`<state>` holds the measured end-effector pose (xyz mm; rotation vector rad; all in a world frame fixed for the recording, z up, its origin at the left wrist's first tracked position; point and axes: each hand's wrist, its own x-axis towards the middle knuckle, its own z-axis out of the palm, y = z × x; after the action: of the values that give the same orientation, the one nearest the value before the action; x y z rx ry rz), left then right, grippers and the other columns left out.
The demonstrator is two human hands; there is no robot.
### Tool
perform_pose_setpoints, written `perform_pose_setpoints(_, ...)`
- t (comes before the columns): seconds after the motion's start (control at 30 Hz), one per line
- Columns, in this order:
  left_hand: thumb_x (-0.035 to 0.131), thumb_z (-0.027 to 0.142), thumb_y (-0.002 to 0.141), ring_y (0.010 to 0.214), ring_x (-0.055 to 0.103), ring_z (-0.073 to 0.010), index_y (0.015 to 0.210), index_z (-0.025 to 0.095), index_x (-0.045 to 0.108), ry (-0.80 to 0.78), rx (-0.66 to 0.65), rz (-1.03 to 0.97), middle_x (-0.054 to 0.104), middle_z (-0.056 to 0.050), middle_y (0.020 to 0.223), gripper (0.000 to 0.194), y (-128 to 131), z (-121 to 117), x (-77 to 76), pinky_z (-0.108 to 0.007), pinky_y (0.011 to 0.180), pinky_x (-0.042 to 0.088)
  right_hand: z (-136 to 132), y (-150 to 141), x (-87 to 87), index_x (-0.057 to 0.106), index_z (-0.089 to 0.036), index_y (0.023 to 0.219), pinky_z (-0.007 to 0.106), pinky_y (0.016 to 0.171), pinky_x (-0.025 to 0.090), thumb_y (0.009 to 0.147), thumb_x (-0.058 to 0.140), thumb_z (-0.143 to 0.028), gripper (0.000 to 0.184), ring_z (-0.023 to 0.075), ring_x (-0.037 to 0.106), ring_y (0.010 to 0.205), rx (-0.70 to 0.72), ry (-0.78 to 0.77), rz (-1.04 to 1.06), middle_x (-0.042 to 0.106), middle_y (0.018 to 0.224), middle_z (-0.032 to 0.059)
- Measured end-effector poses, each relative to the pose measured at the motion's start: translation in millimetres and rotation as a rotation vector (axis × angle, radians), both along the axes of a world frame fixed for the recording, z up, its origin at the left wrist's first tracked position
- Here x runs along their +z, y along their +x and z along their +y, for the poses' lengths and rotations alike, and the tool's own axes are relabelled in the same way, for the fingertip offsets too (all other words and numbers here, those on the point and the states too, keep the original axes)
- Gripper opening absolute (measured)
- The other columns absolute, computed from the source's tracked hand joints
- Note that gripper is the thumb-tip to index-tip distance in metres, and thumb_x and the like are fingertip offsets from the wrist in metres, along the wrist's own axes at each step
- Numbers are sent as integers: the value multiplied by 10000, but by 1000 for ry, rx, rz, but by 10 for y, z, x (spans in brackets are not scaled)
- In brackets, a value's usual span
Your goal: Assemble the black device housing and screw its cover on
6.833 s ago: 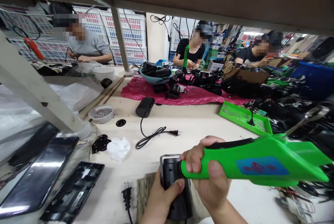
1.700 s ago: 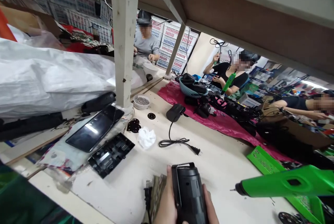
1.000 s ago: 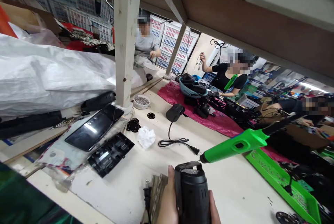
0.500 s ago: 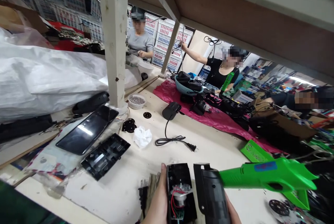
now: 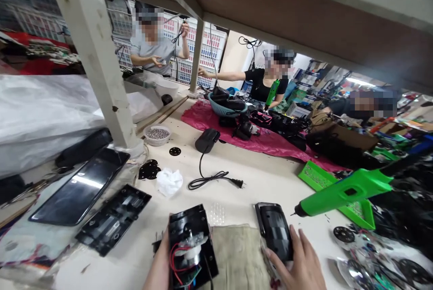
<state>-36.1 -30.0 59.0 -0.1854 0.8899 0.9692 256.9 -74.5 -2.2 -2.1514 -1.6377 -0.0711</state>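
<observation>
My left hand (image 5: 160, 260) is closed around an open black plastic housing (image 5: 176, 227), its inside facing up. A small motor, red wires and a green circuit board show in it. A black plug (image 5: 156, 245) pokes out beside that hand. On the right, a curved black cover (image 5: 275, 231) lies on the tabletop. My right hand (image 5: 299, 260) is at its lower end, thumb and fingers apart on either side of it. Between the two parts lies a worn greenish cloth pad (image 5: 237, 254). A green electric screwdriver (image 5: 345, 193) hangs over the right side, tip pointing left.
A black device with cord (image 5: 207, 140), crumpled white tissue (image 5: 169, 182) and bowl of small metal parts (image 5: 157, 134) stand ahead. A phone (image 5: 81, 186) and black shell (image 5: 115, 218) lie left. A green tray (image 5: 313, 175) is right. Co-workers sit beyond the pink sheet (image 5: 203, 114).
The housing and cover have moved apart. My right hand has set the cover down to the right and loosened its fingers. The screwdriver has swung, and the view has shifted.
</observation>
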Motion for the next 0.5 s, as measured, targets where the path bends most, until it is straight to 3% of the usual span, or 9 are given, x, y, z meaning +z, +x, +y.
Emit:
perform_pose_setpoints(0.1,595,483,803,888,711,-330,1064,77,672,-23,2,24,772,-122,769,489,-58,10,-17,-486,827,544,46,-181,191,514,-136,1240,554,854,470,863,467,-626,621,404,571,1046,64,75,-103,578,1127,216)
perform_pose_setpoints(0.17,612,507,783,896,710,-330,1040,97,689,-23,-29,28,774,-112,767,490,-75,17,-57,-486,843,540,154,-458,347,573,-232,1156,441,854,496,940,446,-462,339,295,616,978,234,70,19,618,1058,125)
perform_pose_setpoints(0.2,620,522,772,897,710,-330,1027,102,696,-21,-45,22,773,-109,759,497,-81,21,-80,-482,846,539,233,-620,414,598,-245,1110,395,841,505,963,417,-406,283,267,618,978,307,27,88,622,1049,105)
perform_pose_setpoints(0.27,630,563,746,892,711,-329,1017,106,703,-25,-69,4,771,-105,737,537,-88,31,-125,-467,844,540,424,-930,510,605,-224,1145,396,888,488,962,415,-293,272,264,597,1023,465,-202,120,618,1067,103)
perform_pose_setpoints(0.37,587,646,732,878,712,-333,1023,115,706,-15,-89,-15,766,-112,730,617,-97,49,-184,-465,834,541,691,-1233,560,577,-183,1243,421,929,464,865,541,-143,382,289,570,1069,511,-303,122,595,1153,114)
perform_pose_setpoints(0.5,447,756,735,957,688,-365,1022,121,709,58,-90,-48,766,-163,838,745,-101,58,-265,-506,870,517,882,-1310,567,614,-147,1183,414,932,457,762,599,-71,428,305,563,1073,536,-342,137,592,1120,128)
